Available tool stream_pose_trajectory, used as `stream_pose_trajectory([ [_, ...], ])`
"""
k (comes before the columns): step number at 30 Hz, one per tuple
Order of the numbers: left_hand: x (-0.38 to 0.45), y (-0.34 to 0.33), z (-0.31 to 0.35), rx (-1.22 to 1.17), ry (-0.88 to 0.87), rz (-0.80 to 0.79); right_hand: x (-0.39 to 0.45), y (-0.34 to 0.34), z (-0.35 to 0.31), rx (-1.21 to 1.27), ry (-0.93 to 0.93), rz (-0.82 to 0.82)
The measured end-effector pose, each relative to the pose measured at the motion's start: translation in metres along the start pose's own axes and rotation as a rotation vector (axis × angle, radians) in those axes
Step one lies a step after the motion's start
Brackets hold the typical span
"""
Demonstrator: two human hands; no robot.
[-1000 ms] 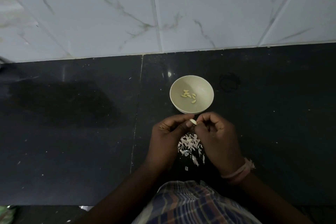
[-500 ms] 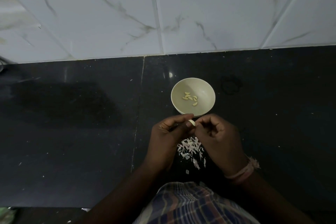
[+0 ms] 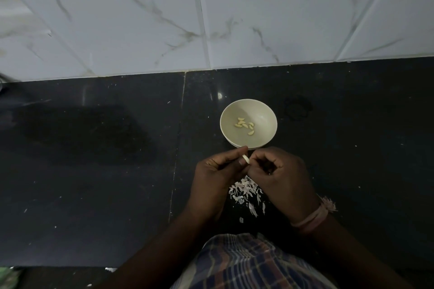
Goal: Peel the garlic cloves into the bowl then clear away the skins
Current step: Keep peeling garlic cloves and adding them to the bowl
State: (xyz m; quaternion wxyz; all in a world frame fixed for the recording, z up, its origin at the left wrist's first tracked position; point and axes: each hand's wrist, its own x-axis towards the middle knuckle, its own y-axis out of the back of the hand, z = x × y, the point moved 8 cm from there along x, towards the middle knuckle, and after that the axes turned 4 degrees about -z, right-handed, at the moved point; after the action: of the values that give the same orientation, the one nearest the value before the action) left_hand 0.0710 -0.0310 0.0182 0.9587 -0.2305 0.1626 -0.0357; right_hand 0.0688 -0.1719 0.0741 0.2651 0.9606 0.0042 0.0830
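The left hand (image 3: 217,171) pinches a clove (image 3: 246,158) between thumb and forefinger, just on the near side of the bowl (image 3: 270,114). The right hand (image 3: 281,176) sits close beside it, fingers curled in toward the clove; whether they have hold of a scrap of skin, I cannot tell, since the fingertips are turned under and in shadow.

Compared with a second ago, little has shifted. The clove was held at the same spot below the bowl's near rim, with both hands meeting over it, and it still is. It now shows as a pale, curved sliver standing clear of the left thumb, which suggests most of its skin is off, though the dim light leaves that a guess.

Inside the bowl lie several peeled cloves (image 3: 244,124), the same cluster as before, so none has been added in this stretch. The skins (image 3: 245,191) lie in a loose heap on the counter (image 3: 94,171), nearer the person than the bowl, between the two wrists, with a few stray flakes trailing nearer still.

So peeling is under way; the clove in hand seems close to being dropped into the bowl, and clearing the skins has not begun.
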Motion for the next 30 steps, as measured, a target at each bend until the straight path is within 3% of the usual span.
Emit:
stream_pose_trajectory([
  [15, -0.004, -0.009, 0.002, -0.008, 0.053, -0.012, 0.000, -0.002, 0.004, 0.025, -0.039, -0.035],
  [30, 0.000, -0.005, 0.002, -0.090, 0.039, -0.011, 0.002, 0.007, 0.020, 0.193, -0.174, 0.094],
])
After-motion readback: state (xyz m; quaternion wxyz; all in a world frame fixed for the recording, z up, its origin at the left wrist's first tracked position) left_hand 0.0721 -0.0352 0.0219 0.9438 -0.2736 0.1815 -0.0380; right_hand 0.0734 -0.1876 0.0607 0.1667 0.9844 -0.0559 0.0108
